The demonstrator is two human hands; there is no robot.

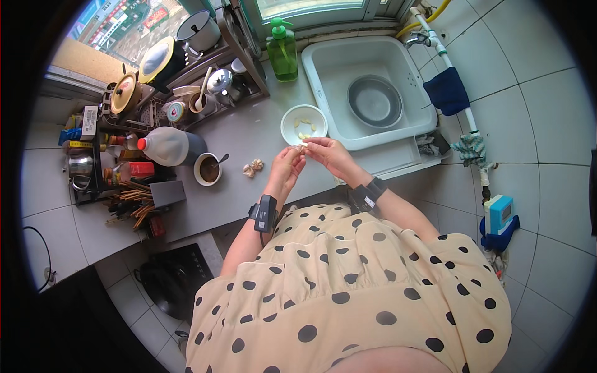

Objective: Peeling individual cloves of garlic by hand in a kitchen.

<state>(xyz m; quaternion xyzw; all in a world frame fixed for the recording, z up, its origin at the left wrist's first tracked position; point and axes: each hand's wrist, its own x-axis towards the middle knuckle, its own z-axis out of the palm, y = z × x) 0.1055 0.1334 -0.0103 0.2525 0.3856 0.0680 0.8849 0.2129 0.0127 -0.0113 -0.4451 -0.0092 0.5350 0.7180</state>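
Observation:
My left hand (288,167) and my right hand (329,156) meet at the near rim of a white bowl (285,129). Between their fingertips is a small garlic clove (304,144), pinched by both hands; how much of its skin is on cannot be told. Several pale garlic cloves (305,122) lie inside the bowl. To the left of my left hand, unpeeled garlic pieces (249,170) rest on the grey countertop (242,200). Both wrists wear dark strapped devices.
A grey basin (375,101) sits in the white sink (326,60) at the right. Behind the bowl stands a green pump bottle (282,53). Leftward are a cup with a spoon (208,169), a large plastic jug (172,146), chopsticks (135,200) and a rack of pots (224,28).

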